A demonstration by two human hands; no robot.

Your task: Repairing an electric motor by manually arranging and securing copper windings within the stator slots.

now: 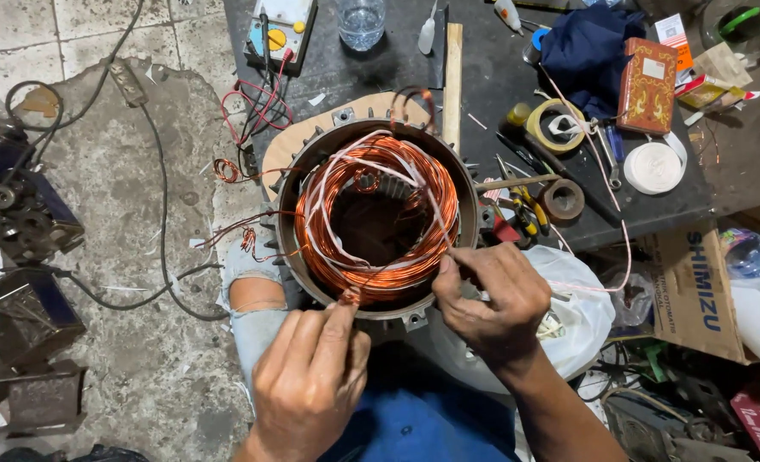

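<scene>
Floor, far left: we count two dark metal housings (22, 218) on the concrete, with a black cable (162, 214) running between them and the bench.
Left hand (311, 381): near centre, fingers bunched upward; thumb and forefinger pinch a copper lead end (350, 297) at the near rim of the stator. The other fingers are curled, with nothing else in their hold.
Stator (371, 224): one round motor housing, resting at the near edge of the bench against our knee, its bore axis pointing up toward the camera.
Copper winding (378, 214): one ring of coils inside the bore, laced with white cord (328, 188); it lies just far of both hands.
Right hand (491, 299): near right, fingertips closed on a thin strand at the right near edge of the winding; we cannot tell whether that strand is wire or cord.
Key relation: both hands touch the near rim; the lead runs from the left fingers up into the coil, so the winding lies far of the fingers. The right hand is slightly nearer the coil.
Bench, right: we count three tape rolls, one yellow (551, 124), one brown (564, 199), one white (653, 168), and one red patterned box (649, 85).
</scene>
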